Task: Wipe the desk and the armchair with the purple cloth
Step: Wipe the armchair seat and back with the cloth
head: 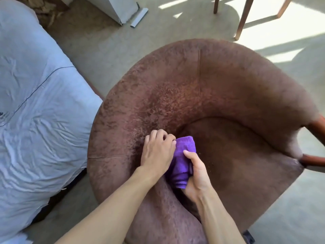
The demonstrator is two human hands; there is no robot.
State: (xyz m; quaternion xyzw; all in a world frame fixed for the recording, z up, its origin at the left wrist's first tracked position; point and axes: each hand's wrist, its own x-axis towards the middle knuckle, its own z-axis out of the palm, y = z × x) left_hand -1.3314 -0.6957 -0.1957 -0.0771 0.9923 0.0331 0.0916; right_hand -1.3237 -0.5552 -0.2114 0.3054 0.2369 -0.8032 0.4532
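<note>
My right hand (197, 175) was clamped on the purple cloth (182, 155); my left hand (158, 150), fingers curled loosely, touched it. I judged the armchair (202, 88) needed firm, overlapping strokes into the seat crease.

A grey carpeted floor (98, 43) carried everything. Directly on it stood a brown armchair (202, 88), its round back curving beyond the hands (158, 152) and its seat under them. Left of the hands, a bed (35, 103) with a pale blue, wrinkled cover stood on the floor, its corner near the armchair's back. Beyond the hands, far left, a white panel (119, 7) met the floor with a grey strip (139, 17) lying beside it. Far right beyond the hands, wooden legs (243, 18) stood on the floor in patches of sunlight.
</note>
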